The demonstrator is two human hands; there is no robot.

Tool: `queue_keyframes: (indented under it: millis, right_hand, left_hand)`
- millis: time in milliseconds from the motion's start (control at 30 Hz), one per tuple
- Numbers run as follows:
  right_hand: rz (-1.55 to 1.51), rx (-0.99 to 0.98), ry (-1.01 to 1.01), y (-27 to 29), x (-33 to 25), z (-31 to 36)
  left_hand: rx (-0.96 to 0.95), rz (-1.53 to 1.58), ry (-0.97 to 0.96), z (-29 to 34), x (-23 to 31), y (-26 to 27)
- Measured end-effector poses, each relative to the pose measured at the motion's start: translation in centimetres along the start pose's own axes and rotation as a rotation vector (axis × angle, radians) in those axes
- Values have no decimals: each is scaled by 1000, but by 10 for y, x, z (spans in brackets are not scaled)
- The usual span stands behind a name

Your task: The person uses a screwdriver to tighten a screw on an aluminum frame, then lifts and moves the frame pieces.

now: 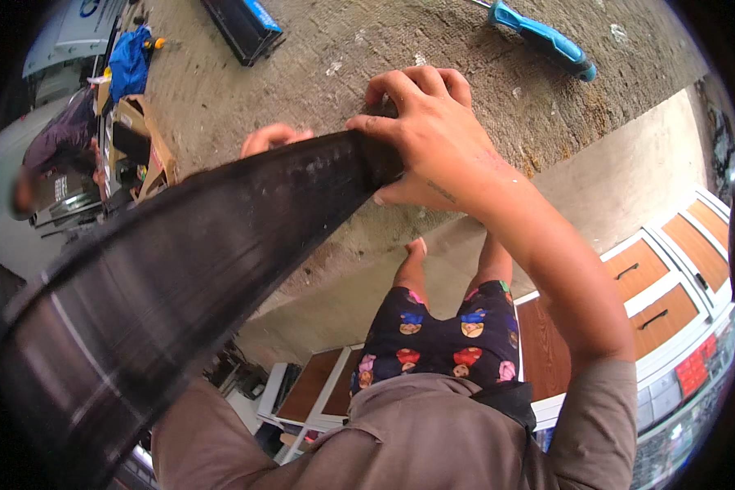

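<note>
A long black panel point(212, 220), perhaps plastic, with a raised rim along its edge, stretches from the lower left up to the middle. Around its narrow far end, my right hand point(429, 122) is closed, thumb and fingers bent over the corner. My left hand point(273, 137) is mostly hidden behind the panel; only some bent fingers show at its upper edge, seeming to grip it. The near end of the panel looks smeared by motion.
A blue-handled screwdriver point(547, 41) lies on the rough, worn surface point(335, 73) at the far right. A black and blue box-like object point(243, 31) is at the far side. An open cardboard box point(157, 145), a blue bag point(129, 65) and another person point(61, 143) are at left.
</note>
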State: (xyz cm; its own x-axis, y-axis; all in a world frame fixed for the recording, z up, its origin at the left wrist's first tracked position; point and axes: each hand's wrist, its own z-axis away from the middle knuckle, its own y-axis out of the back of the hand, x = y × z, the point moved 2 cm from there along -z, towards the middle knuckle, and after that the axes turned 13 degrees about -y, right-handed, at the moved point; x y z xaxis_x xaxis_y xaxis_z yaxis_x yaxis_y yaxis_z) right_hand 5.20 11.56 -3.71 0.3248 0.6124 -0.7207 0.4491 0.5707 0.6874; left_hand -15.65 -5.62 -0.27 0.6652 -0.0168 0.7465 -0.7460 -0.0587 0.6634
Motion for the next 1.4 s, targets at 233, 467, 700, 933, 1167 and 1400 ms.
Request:
queue_keyframes:
  millis: [233, 467, 700, 933, 1167, 1400]
  right_hand:
    - [-11, -114, 95, 0, 8, 2]
    - [4, -168, 172, 0, 8, -6]
    - [18, -142, 176, -2, 8, -4]
    - [2, -145, 152, -9, 15, -4]
    - [-22, -100, 170, -1, 8, -7]
    - [234, -80, 64, 22, -15, 7]
  left_hand:
    - [-43, 134, 216, 28, -22, -5]
    - [-112, 51, 100, 21, -19, -2]
    - [-54, -36, 74, 14, -28, -30]
    - [-110, -388, -301, -29, 9, -46]
    - [62, -350, -448, -21, 4, -43]
    - [-142, -326, -433, -19, -5, -29]
